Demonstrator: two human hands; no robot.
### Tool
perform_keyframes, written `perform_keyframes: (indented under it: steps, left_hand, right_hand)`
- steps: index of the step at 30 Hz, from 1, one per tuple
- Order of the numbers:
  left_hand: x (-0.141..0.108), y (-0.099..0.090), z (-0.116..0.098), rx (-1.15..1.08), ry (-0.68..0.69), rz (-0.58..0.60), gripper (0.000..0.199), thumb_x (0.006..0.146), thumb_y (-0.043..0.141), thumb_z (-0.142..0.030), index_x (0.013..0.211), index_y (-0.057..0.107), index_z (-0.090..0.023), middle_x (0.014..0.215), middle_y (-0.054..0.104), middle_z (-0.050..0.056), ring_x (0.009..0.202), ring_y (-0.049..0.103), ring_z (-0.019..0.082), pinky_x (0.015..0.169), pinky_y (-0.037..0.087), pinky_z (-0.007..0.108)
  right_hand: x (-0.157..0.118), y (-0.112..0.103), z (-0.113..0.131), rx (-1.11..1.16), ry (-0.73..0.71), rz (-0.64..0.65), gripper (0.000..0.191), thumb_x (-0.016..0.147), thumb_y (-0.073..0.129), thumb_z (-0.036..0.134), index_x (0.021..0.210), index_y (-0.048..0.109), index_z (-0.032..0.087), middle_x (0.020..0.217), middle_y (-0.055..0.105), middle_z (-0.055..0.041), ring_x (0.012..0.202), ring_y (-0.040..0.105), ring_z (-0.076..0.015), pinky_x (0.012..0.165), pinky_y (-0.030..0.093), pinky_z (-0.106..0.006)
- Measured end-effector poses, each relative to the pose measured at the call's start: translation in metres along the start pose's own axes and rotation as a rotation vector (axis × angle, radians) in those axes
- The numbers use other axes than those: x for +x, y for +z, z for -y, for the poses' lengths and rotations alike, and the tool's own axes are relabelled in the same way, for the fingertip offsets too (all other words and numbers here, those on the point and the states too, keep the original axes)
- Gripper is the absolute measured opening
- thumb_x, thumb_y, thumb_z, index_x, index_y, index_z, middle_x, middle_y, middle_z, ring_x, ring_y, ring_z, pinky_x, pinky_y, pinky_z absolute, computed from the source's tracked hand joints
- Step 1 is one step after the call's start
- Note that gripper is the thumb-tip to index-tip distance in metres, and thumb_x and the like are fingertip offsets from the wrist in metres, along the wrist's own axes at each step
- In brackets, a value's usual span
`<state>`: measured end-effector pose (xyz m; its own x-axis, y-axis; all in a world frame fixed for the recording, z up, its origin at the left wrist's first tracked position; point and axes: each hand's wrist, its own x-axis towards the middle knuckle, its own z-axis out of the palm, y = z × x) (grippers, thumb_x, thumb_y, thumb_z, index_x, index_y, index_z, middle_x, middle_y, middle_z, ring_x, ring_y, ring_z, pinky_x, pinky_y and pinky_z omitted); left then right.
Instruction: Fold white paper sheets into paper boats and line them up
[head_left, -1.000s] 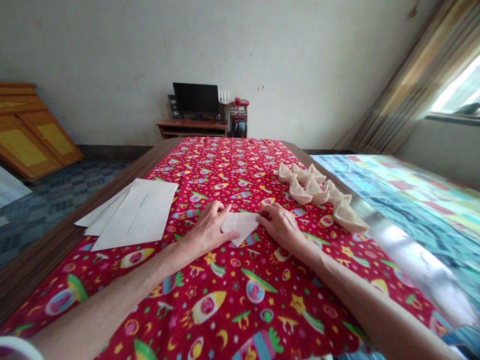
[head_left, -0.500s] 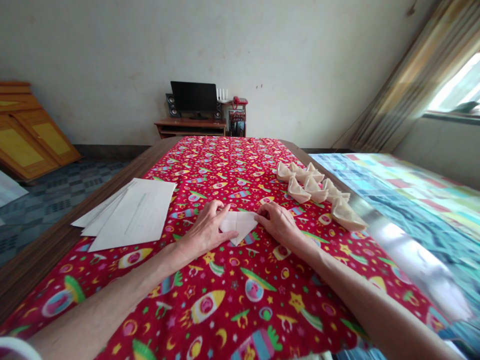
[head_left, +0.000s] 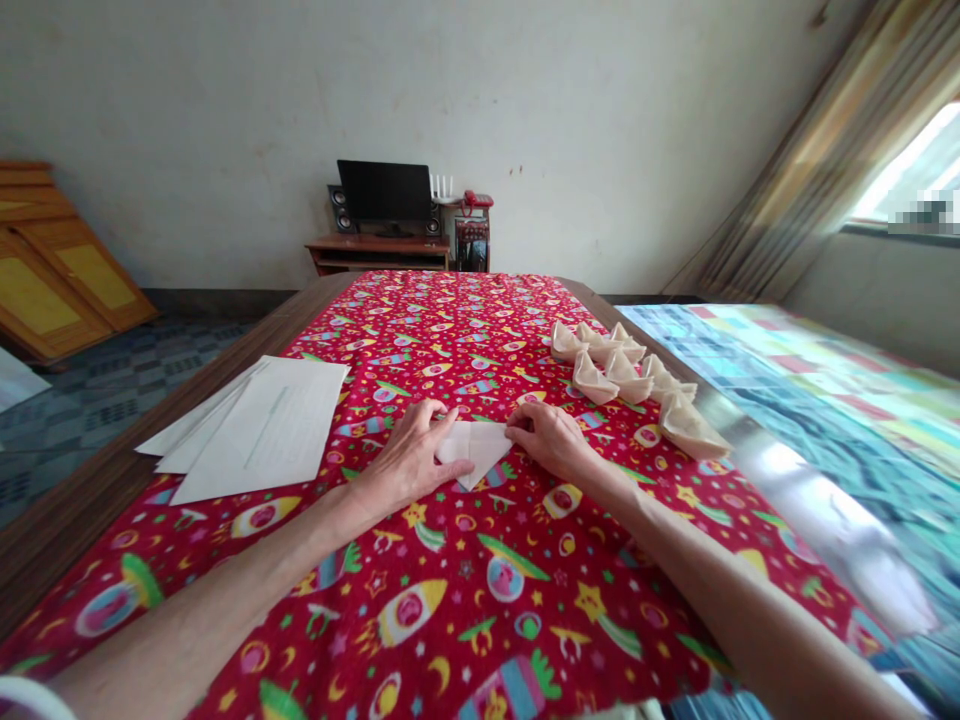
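A small folded sheet of white paper (head_left: 475,445) lies on the red patterned cloth in front of me, its point toward me and a crease down its middle. My left hand (head_left: 420,447) holds its left side, thumb across the lower edge and fingers at the upper left. At the right corner, the thumb and fingertips of my right hand (head_left: 546,432) are closed in a pinch. Several folded paper boat-like shapes (head_left: 616,370) stand to the right, beyond that hand. Left of my left hand is a fanned stack of white sheets (head_left: 289,420).
The red cloth (head_left: 465,560) covers most of a brown wooden table (head_left: 112,480). A bed with a coloured cover (head_left: 810,400) adjoins on the right. Against the far wall are a monitor (head_left: 385,192) and a small desk (head_left: 375,245). A yellow cabinet (head_left: 67,270) stands left.
The view has shifted very slightly. Both hands keep their places on the folded paper, and no clear movement of it shows.
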<state>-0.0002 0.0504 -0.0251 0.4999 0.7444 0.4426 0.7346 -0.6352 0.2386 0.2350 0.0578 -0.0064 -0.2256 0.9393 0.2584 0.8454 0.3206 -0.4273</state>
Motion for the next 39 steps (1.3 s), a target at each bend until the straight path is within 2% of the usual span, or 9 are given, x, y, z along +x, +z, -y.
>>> perform_keyframes:
  steps: [7,13,22,25,28,31,35,39]
  left_hand:
    - [0.000,-0.001,0.000,-0.018,0.006,-0.007,0.062,0.074,0.066,-0.045,0.127,0.048,-0.019,0.119,0.043,0.011,0.112,0.045,0.029,0.097,0.042,0.045]
    - [0.000,0.000,0.001,-0.014,0.018,-0.003,0.063,0.075,0.065,-0.046,0.128,0.047,-0.018,0.125,0.042,0.012,0.115,0.045,0.030,0.098,0.041,0.046]
    - [0.001,-0.003,-0.002,-0.009,0.009,0.014,0.067,0.076,0.063,-0.049,0.133,0.043,-0.021,0.129,0.041,0.012,0.119,0.042,0.031,0.100,0.038,0.046]
    - [0.002,-0.004,-0.003,-0.009,-0.005,0.031,0.072,0.076,0.063,-0.048,0.138,0.037,-0.022,0.129,0.043,0.011,0.119,0.041,0.030,0.101,0.037,0.046]
    - [0.005,-0.006,-0.007,-0.008,-0.048,0.039,0.081,0.073,0.067,-0.046,0.141,0.031,-0.020,0.123,0.046,0.012,0.116,0.042,0.031,0.098,0.038,0.047]
    - [0.011,-0.008,-0.011,-0.032,-0.097,0.087,0.089,0.069,0.071,-0.042,0.143,0.028,-0.019,0.118,0.050,0.012,0.115,0.043,0.031,0.097,0.037,0.048]
    - [0.021,-0.012,-0.014,-0.069,-0.166,0.160,0.093,0.064,0.076,-0.040,0.142,0.030,-0.018,0.112,0.053,0.011,0.112,0.046,0.032,0.095,0.039,0.047]
    - [0.025,-0.013,-0.013,-0.076,-0.123,0.146,0.093,0.061,0.078,-0.041,0.140,0.034,-0.021,0.115,0.052,0.010,0.111,0.048,0.029,0.096,0.041,0.043]
  right_hand:
    - [0.002,-0.001,-0.001,-0.037,-0.027,0.021,0.007,0.079,0.062,0.029,0.083,0.064,0.024,0.077,0.065,0.0004,0.072,0.057,-0.0147,0.065,0.037,-0.025]
    - [0.000,0.001,-0.001,-0.024,-0.047,-0.020,0.006,0.080,0.062,0.028,0.080,0.061,0.022,0.076,0.063,0.0007,0.071,0.055,-0.0137,0.064,0.036,-0.024]
    - [-0.013,-0.004,0.005,-0.003,-0.265,-0.169,0.008,0.087,0.048,0.020,0.081,0.054,0.020,0.083,0.057,-0.0041,0.074,0.051,-0.0149,0.067,0.038,-0.024]
    - [-0.014,-0.006,0.006,0.040,-0.325,-0.151,0.010,0.087,0.044,0.018,0.082,0.052,0.020,0.082,0.057,-0.0046,0.076,0.052,-0.0155,0.070,0.040,-0.026]
    - [-0.012,-0.003,0.007,0.153,-0.273,-0.097,0.006,0.085,0.050,0.022,0.090,0.052,0.020,0.083,0.059,-0.0028,0.075,0.054,-0.0144,0.069,0.041,-0.025]
    - [-0.006,0.001,0.009,0.162,-0.133,-0.038,0.025,0.077,0.062,0.028,0.099,0.054,0.020,0.082,0.061,-0.0009,0.071,0.055,-0.0140,0.062,0.040,-0.023]
    - [0.003,0.002,0.010,0.134,-0.069,0.060,0.010,0.073,0.064,0.026,0.081,0.063,0.021,0.072,0.063,0.0012,0.066,0.056,-0.0133,0.059,0.038,-0.022]
    - [0.004,0.002,0.010,0.195,-0.069,0.043,0.005,0.075,0.060,0.024,0.076,0.064,0.021,0.068,0.063,0.0023,0.062,0.056,-0.0121,0.057,0.038,-0.021]
